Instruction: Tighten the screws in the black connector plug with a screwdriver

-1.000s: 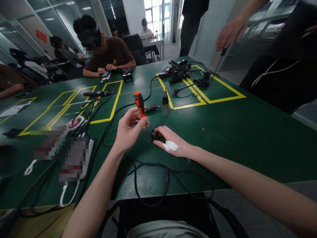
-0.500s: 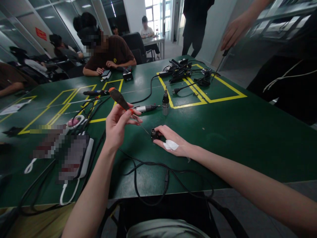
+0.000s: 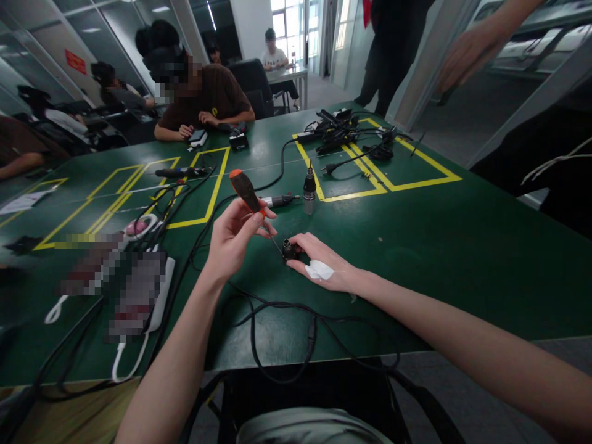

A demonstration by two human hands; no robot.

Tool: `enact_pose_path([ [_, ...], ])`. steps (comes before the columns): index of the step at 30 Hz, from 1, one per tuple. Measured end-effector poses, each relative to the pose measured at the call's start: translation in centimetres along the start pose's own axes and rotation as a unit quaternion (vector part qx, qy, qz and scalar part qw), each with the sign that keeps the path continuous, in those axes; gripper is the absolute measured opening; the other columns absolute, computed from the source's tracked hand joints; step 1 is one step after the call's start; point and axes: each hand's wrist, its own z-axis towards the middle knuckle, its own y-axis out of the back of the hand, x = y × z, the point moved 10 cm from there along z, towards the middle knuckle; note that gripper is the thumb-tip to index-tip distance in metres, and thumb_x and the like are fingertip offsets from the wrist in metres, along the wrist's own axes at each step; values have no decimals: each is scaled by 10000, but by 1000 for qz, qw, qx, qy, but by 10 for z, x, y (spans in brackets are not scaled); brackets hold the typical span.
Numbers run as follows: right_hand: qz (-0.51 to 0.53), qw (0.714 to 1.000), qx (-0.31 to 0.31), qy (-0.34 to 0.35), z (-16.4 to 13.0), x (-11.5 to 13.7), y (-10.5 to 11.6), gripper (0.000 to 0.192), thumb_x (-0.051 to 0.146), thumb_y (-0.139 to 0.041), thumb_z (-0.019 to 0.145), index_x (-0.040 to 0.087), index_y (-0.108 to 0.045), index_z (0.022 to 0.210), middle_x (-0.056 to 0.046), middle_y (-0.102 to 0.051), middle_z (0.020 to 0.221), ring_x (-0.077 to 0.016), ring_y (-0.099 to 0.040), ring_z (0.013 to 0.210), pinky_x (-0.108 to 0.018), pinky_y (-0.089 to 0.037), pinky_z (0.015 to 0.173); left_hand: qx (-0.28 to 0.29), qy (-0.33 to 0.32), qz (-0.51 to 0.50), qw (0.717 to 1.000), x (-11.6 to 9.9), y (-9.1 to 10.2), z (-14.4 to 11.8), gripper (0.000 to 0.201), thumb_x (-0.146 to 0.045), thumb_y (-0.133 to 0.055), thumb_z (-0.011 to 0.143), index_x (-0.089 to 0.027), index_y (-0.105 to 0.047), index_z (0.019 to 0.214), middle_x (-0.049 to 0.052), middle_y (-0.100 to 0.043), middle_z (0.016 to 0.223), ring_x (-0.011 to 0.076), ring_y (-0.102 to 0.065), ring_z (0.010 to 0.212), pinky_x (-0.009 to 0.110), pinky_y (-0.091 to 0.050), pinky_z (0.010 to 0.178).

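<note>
A small black connector [image 3: 288, 249] is sitting on the green table [image 3: 439, 246], pinched at the fingertips of the right hand [image 3: 319, 262]. The left hand [image 3: 234, 237] is gripping an orange-and-black screwdriver [image 3: 247, 194], tilted with its thin shaft slanting down to the connector's top.

Blurred co-worker's hand [image 3: 467, 52], top right.

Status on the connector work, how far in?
Early to mid. Done: the small black connector is pinned on the table by the right hand. In hand: left hand aims the orange-handled screwdriver at it. Left: screw state too small to tell; a second connector stands untouched.
</note>
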Motion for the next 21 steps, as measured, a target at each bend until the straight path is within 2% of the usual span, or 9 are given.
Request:
enact_pose_path([
  [15,4,1000,6,-12,1,-2,-1,208,250,-689,983,214,-600,1167,-108,-666,1130,-285,-615,1080,-472,-545,958,19,7,2,1000,3,-5,-1,362,-459,-849,878,-177,-715,1060,46,-785,945,131,-766,702,211,-641,649],
  [21,-1,1000,3,-7,0,-2,-1,218,247,-699,980,211,-595,1168,-100,-668,1118,-276,-614,1066,-461,-544,951,4,-19,-10,1000,-3,1,0,337,-439,-847,884,-174,-726,1054,31,-787,921,128,-770,676,201,-648,617],
])
